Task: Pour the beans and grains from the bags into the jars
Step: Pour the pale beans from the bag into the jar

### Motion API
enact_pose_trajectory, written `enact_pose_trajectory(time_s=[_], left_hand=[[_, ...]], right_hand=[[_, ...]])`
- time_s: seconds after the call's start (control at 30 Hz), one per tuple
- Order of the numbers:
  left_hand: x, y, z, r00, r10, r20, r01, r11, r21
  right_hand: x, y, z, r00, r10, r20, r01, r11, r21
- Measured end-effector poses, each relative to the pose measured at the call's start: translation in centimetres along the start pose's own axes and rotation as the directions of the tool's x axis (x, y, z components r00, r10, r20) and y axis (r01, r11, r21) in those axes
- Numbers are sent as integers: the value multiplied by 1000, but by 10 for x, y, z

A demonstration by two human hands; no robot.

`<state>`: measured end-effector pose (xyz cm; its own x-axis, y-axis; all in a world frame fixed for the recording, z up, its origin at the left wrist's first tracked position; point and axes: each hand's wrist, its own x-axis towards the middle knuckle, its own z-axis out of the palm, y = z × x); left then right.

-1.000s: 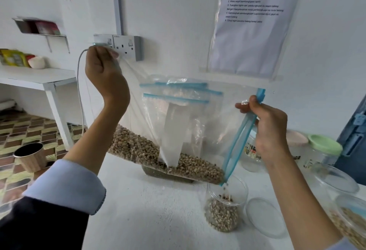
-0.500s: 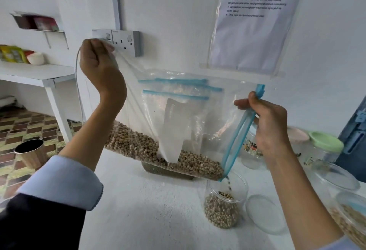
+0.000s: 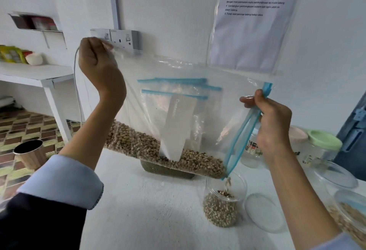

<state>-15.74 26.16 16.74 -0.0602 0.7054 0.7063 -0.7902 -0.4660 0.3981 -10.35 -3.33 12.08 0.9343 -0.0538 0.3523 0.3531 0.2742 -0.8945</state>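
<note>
A large clear zip bag (image 3: 217,107) with a blue seal hangs tilted over the white table (image 3: 154,216). My left hand (image 3: 97,65) pinches its raised bottom corner near the wall sockets. My right hand (image 3: 271,123) grips the blue zip edge lower down. Black-eyed beans (image 3: 158,148) lie along the bag's lower side and trickle from the low corner into an open clear jar (image 3: 223,202), which is partly filled with beans. Behind the bag, more zip bags (image 3: 178,91) stand, one holding green grains (image 3: 168,170).
A clear lid (image 3: 263,212) lies right of the jar. Further right stand a jar with grains (image 3: 350,218), a clear lidded jar (image 3: 334,174), a green-lidded jar (image 3: 324,142) and a labelled jar (image 3: 251,150). A wooden bin (image 3: 29,152) stands on the floor left.
Beans keep falling into the jar and its level has risen a little. Both hands hold the bag in nearly the same pose.
</note>
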Motion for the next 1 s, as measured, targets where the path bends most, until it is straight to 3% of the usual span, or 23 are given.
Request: enact_pose_trajectory(time_s=[0.27,0.57,1.0], left_hand=[[-4,4,2,1000,-16,8,16,999,-29],[-10,6,5,1000,-19,19,19,1000,1],[-14,-3,8,999,-35,32,36,998,-45]], right_hand=[[0,-2,-3,999,-4,52,5,1000,-20],[-5,4,-4,996,-29,-85,31,999,27],[1,3,-10,999,2,35,-1,1000,-25]])
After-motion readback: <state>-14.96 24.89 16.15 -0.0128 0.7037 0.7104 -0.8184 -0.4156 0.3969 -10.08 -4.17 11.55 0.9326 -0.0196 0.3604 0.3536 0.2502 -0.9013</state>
